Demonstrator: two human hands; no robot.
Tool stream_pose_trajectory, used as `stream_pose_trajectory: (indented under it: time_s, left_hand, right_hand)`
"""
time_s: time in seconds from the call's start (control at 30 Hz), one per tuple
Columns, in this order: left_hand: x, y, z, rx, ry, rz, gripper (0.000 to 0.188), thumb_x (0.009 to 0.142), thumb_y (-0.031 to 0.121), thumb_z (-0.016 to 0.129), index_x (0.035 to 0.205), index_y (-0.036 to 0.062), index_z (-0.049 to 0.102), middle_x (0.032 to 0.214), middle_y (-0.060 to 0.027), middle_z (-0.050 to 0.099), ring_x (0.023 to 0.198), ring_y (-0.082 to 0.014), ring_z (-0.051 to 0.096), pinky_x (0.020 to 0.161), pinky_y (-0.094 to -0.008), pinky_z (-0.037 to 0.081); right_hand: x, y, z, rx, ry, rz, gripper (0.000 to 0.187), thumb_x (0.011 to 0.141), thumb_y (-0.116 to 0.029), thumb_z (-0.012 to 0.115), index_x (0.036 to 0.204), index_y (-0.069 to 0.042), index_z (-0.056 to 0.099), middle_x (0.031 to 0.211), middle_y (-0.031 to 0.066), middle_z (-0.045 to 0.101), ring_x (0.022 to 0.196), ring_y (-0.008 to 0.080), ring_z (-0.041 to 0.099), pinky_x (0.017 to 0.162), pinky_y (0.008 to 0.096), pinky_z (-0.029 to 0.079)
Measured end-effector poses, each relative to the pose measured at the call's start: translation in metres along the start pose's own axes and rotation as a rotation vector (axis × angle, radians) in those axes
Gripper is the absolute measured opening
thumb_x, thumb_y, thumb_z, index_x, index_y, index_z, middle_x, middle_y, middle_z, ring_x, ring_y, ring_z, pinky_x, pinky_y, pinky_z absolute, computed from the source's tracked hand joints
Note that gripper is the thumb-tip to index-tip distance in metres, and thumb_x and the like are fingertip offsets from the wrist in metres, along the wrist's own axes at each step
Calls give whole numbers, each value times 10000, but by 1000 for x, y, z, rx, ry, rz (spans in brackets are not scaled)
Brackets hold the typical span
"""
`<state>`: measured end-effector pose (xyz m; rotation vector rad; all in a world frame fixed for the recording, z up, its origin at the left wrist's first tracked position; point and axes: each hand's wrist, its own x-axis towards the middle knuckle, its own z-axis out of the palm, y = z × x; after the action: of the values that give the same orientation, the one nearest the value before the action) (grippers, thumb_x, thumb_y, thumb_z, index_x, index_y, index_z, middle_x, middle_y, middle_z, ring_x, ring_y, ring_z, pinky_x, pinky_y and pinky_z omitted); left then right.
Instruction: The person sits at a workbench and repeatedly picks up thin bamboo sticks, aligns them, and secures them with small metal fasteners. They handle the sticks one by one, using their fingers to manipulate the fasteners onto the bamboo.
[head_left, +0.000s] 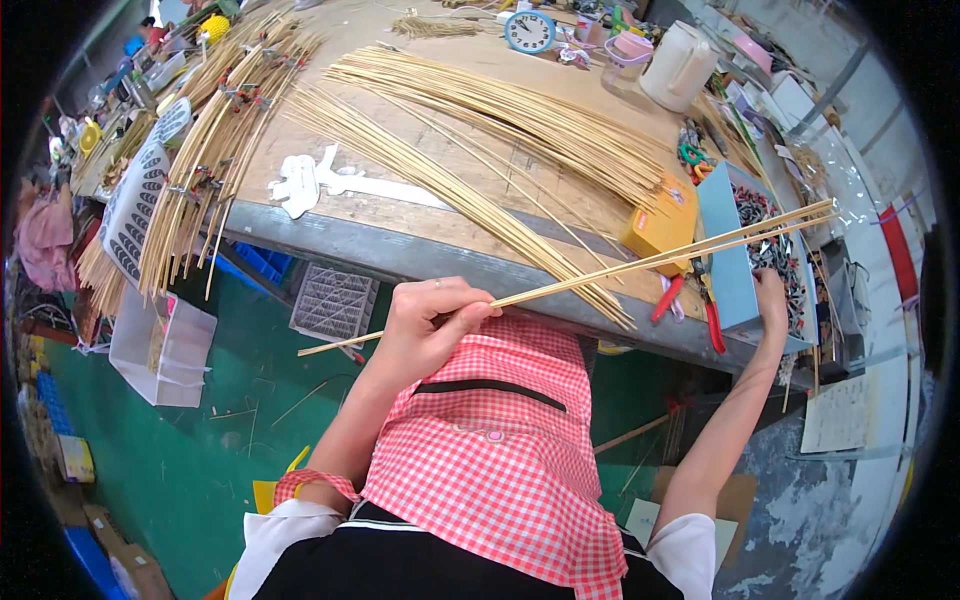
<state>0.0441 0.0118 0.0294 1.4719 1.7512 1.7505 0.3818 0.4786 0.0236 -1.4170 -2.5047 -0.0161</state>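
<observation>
My left hand [437, 322] is closed in a pinch round a few thin pale sticks [600, 271], which look like bamboo or rattan. They slant up to the right, and their far ends pass over a light-blue box [728, 262]. One short end pokes out to the left below my fingers. Inside that box lie many small metal clips [783, 245] with dark and red parts. My right hand [768, 297] reaches over the box's near side with its fingers down among the clips. Its fingertips are hidden, so what they hold, if anything, does not show.
Loose sticks [470, 205] and a thick bundle [520, 115] lie across the wooden table [330, 195]. Red-handled pliers [712, 310] and a yellow box [660, 228] sit beside the blue box. A white cutout [300, 185], a clock [530, 32] and clipped stick bundles [205, 175] are farther left.
</observation>
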Motion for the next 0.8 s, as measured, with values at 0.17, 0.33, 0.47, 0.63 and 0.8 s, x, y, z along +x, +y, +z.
stream_pose_trajectory:
  time_s: [0.17, 0.33, 0.47, 0.63, 0.8]
  left_hand:
    - [-1, 0, -1, 7, 8, 12, 71, 834, 24, 631, 847, -17, 687, 665, -91, 621, 567, -141, 579, 521, -255, 433]
    - [0, -1, 0, 34, 17, 23, 80, 824, 40, 636, 816, -22, 686, 646, -81, 620, 547, -128, 559, 512, -257, 419]
    - [0, -1, 0, 35, 28, 16, 80, 822, 46, 642, 818, -19, 688, 641, -80, 614, 549, -130, 559, 511, -259, 417]
    - [-1, -3, 1, 65, 19, 27, 72, 823, 41, 645, 826, -16, 688, 650, -78, 620, 560, -130, 569, 517, -256, 426]
    - [-1, -5, 2, 76, 14, 39, 63, 821, 28, 645, 840, -17, 685, 656, -86, 618, 557, -143, 570, 519, -263, 430]
  right_hand:
    - [-10, -11, -7, -27, 138, 21, 192, 811, -134, 630, 872, 47, 622, 876, 238, 637, 859, 395, 612, 746, 447, 469]
    - [-18, -20, -16, -67, 428, 107, 192, 826, -176, 629, 870, 5, 673, 868, 205, 656, 844, 360, 633, 745, 431, 479]
    - [-29, -38, -26, 104, 596, 183, 229, 850, -177, 600, 914, 22, 692, 858, 206, 660, 816, 352, 627, 741, 424, 468]
    - [-31, -43, -30, 192, 600, 223, 248, 866, -195, 583, 949, 13, 689, 870, 207, 667, 821, 340, 636, 735, 407, 468]
    - [-30, -23, -23, 313, 807, 231, 257, 902, -217, 574, 945, 15, 676, 729, 109, 654, 609, 177, 603, 580, 314, 457]
